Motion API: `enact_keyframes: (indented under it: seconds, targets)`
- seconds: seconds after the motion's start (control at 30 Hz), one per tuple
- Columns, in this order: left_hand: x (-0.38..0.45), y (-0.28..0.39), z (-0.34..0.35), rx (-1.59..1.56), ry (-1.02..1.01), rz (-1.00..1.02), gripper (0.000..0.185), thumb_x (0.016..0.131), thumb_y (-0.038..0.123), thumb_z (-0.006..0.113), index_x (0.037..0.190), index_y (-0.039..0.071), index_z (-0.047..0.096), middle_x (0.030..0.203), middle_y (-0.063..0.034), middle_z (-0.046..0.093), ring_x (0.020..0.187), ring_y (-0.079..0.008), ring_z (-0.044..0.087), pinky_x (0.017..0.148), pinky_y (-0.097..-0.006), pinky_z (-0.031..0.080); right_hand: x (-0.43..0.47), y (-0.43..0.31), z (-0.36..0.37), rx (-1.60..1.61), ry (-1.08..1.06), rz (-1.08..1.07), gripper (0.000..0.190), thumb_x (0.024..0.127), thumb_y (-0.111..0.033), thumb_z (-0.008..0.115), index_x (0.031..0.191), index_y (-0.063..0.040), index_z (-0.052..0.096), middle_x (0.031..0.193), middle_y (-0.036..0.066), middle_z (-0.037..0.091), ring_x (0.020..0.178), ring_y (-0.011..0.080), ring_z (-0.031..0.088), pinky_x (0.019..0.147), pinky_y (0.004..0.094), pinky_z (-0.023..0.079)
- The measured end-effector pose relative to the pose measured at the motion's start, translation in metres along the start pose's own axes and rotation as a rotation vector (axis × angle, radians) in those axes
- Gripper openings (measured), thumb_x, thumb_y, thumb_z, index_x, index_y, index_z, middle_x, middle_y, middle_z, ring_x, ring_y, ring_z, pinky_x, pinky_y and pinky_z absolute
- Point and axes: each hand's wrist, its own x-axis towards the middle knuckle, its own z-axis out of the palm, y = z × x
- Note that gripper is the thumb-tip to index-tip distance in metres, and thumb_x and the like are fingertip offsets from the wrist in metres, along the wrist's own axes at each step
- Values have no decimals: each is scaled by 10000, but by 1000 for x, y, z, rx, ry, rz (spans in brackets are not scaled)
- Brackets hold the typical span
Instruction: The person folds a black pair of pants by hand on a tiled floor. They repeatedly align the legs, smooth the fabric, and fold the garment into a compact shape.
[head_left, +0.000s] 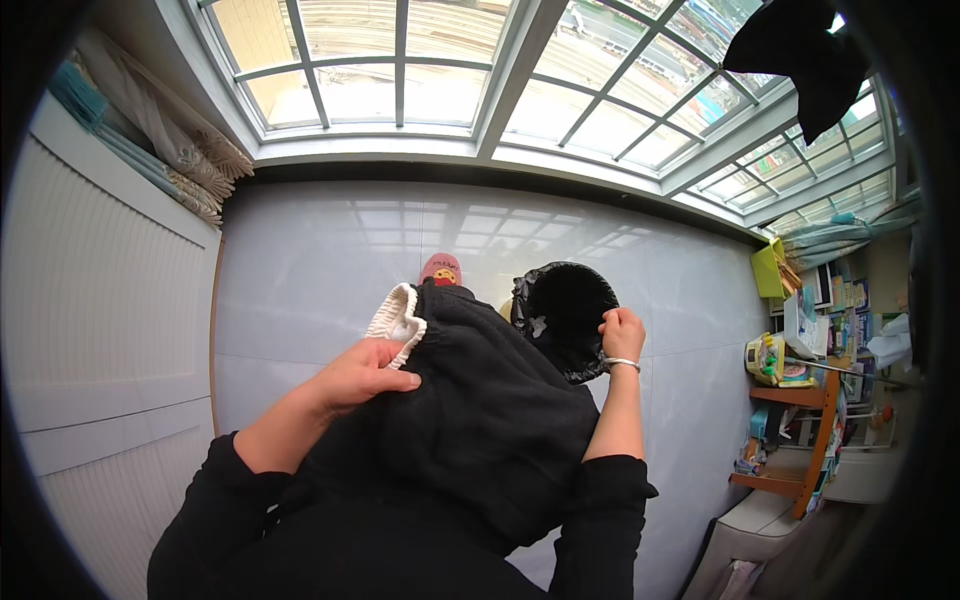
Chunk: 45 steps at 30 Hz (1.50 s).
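My left hand (367, 379) is closed on a white cloth with a gathered elastic edge (397, 315), its thumb pressed against black fabric (480, 390) that spreads over my lap and legs. Whether that fabric is a separate garment or my own trousers, I cannot tell. Over on the right, the curled fingers of my right hand (622, 331) grip the rim of a round bin lined with a black plastic bag (564, 274). A small pale scrap (538, 325) shows against the liner. Beyond the fabric pokes the toe of a red slipper (441, 270) with a cartoon print.
Grey glossy tiles (315, 247) cover the floor. Tall gridded windows (487, 142) run along the far side. A white louvred door (112, 262) and curtains (150, 135) stand left. At right are a wooden shelf (817, 442) with books, a green box (766, 270) and a beige padded seat (757, 525).
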Motion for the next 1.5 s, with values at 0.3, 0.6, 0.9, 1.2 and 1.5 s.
enact_keyframes:
  seconds: [0.3, 0.6, 0.9, 1.2, 1.5]
  targets:
    - [2, -3, -2, 8, 21, -19, 265, 899, 61, 654, 1146, -32, 677, 993, -11, 696, 878, -75, 632, 810, -244, 508, 2, 7, 2, 192, -204, 143, 440, 981, -416, 594, 852, -31, 763, 611, 64, 662, 654, 165, 647, 681, 327, 495]
    - [0, 0, 2, -29, -78, 39, 276, 928, 87, 655, 1177, -33, 652, 1031, -24, 702, 922, -87, 645, 836, -256, 521, -52, -84, -33, 559, -302, -205, 120, 899, -5, 624, 943, -13, 735, 773, 52, 637, 680, 116, 560, 626, 247, 468]
    - [-10, 1, 7, -85, -133, 131, 207, 933, 90, 664, 1120, 2, 649, 996, 10, 671, 886, -55, 614, 789, -227, 515, -207, -191, -22, 428, -378, -917, 252, 768, 33, 767, 1008, -21, 711, 919, 115, 668, 779, 284, 670, 683, 349, 555]
    - [-9, -6, 4, -42, -136, 139, 198, 946, 94, 654, 1122, 2, 649, 980, 13, 662, 872, -39, 595, 769, -220, 503, -236, -180, -11, 907, -512, -424, 38, 997, -39, 583, 988, -12, 608, 945, 97, 652, 716, 124, 579, 636, 226, 451]
    - [-8, -12, 10, -20, -42, 189, 214, 956, 112, 653, 1127, -16, 648, 972, 9, 666, 858, -43, 596, 747, -223, 508, -253, -180, -8, 667, -255, -326, 69, 982, -31, 631, 986, -2, 694, 851, 46, 632, 712, 88, 630, 603, 228, 514]
